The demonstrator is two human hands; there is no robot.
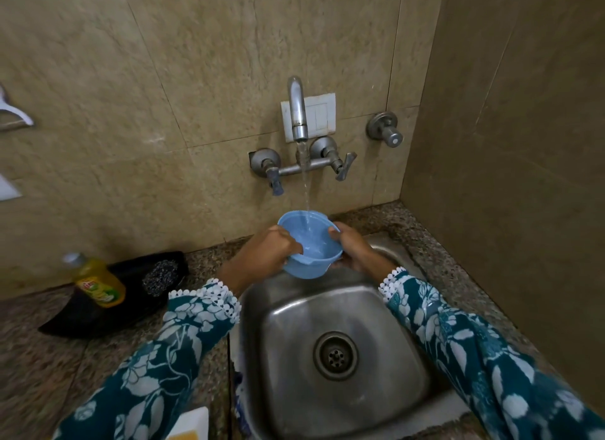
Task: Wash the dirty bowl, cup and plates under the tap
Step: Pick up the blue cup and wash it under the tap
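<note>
One steel sink [327,312] in speckled granite counter [49,351], beige tiled walls [196,46].

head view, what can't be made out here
- Blue bowl: underside faces away; left hand and right hand cover its side walls.
- Yellow bottle: label blurred, unreadable.
- White and yellow thing: cut off by the bottom edge.
- Wall fixture: cut off by the left edge.
- Cup and plates: none in view.
</note>
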